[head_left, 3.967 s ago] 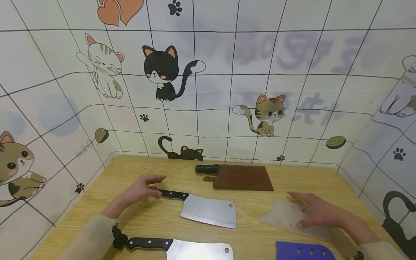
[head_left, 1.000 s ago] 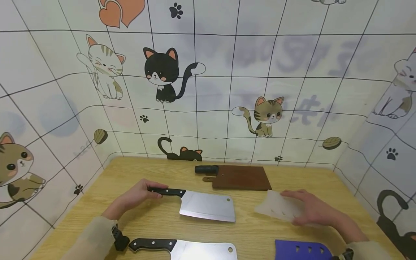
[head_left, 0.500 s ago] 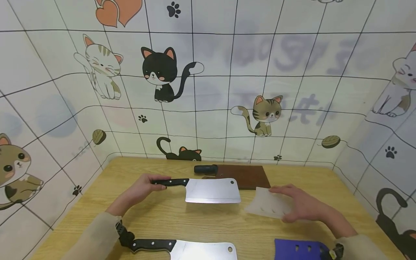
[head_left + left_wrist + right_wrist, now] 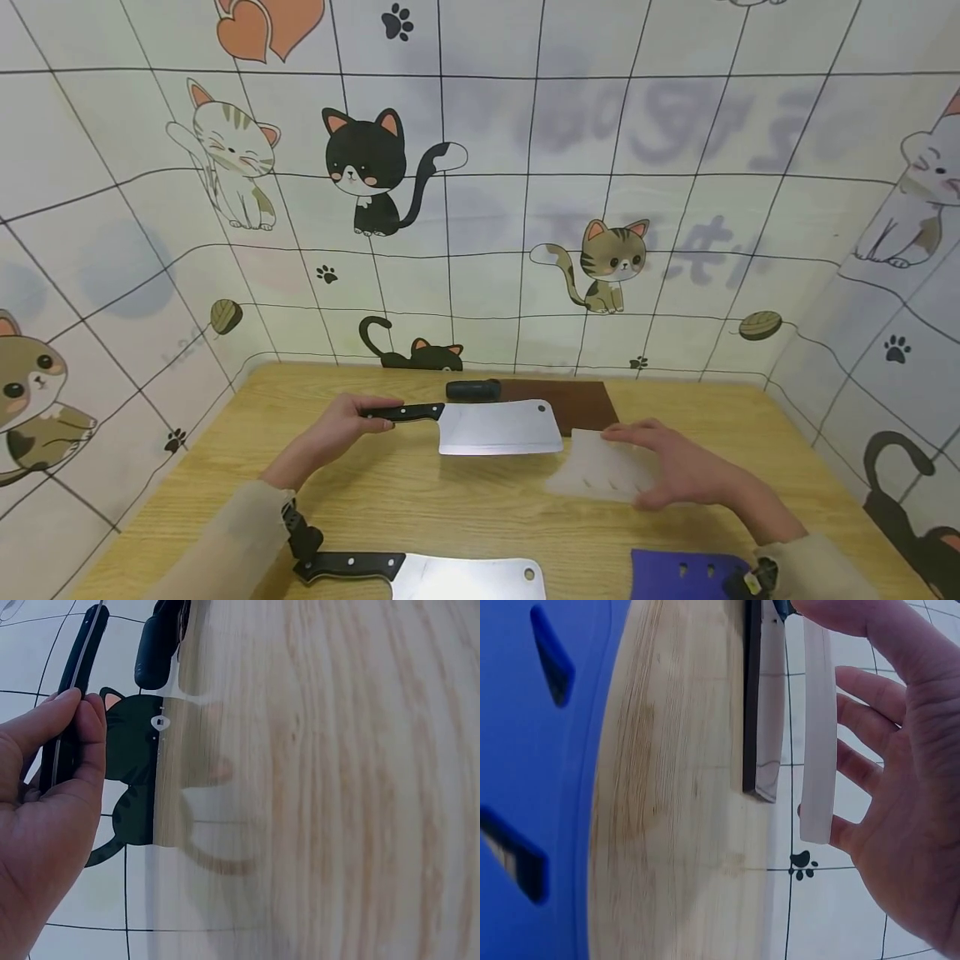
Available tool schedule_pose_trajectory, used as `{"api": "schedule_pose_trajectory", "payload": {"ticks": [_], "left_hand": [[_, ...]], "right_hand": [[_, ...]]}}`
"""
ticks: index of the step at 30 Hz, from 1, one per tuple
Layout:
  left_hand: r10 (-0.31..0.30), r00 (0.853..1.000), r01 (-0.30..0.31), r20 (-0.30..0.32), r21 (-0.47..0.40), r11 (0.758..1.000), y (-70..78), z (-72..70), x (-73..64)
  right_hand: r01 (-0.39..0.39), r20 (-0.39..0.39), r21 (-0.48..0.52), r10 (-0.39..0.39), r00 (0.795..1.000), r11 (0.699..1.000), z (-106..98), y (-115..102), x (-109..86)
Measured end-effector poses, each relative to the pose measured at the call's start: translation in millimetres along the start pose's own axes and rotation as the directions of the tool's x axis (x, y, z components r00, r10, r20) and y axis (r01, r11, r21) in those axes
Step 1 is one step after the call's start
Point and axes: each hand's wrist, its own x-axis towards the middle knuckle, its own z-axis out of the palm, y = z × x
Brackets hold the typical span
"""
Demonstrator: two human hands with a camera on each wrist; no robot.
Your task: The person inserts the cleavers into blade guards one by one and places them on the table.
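Observation:
My left hand point(image 4: 337, 432) pinches the black riveted handle of a cleaver point(image 4: 501, 427), held above the table with its edge down and blade pointing right. In the left wrist view the thumb and fingers close round that handle point(image 4: 75, 660). My right hand point(image 4: 682, 467) grips a translucent white blade cover point(image 4: 600, 467) with small slots, thumb on one face and fingers on the other. Seen edge-on in the right wrist view, the cover point(image 4: 820, 735) stands between thumb and fingers. The blade tip and the cover are close but apart.
A second cleaver point(image 4: 468, 579) lies near the front, partly cut off by the frame. A blue slotted blade cover point(image 4: 660, 573) is at the front right. Behind, a brown board point(image 4: 585, 404) and a black handle point(image 4: 472, 390) lie by the cat-print wall covering.
My left hand has taken hold of the cleaver and raised it off the table, moving right. My right hand has gripped the white cover, lifted it and brought it left towards the blade.

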Motion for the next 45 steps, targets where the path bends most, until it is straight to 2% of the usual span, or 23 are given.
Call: {"api": "schedule_pose_trajectory", "payload": {"ticks": [15,28,39,45], "left_hand": [[-0.030,1.000,0.029,-0.007,-0.044,0.999,1.6,1.5,2.4],[-0.031,1.000,0.031,-0.003,-0.070,0.997,-3.8,1.5,1.2],[-0.028,1.000,0.028,-0.007,-0.087,0.996,-7.4,2.7,2.0],[-0.038,0.999,0.036,-0.029,-0.069,0.997,-4.7,6.7,3.0]], "right_hand": [[-0.005,0.017,0.043,0.005,1.000,0.999,6,-4,4.4],[0.072,-0.009,0.027,-0.072,0.997,0.997,10,-4,4.1],[0.045,-0.017,0.046,-0.044,0.999,0.998,11,-6,5.5],[0.048,-0.038,0.005,-0.047,0.998,0.999,13,-5,6.1]]}}
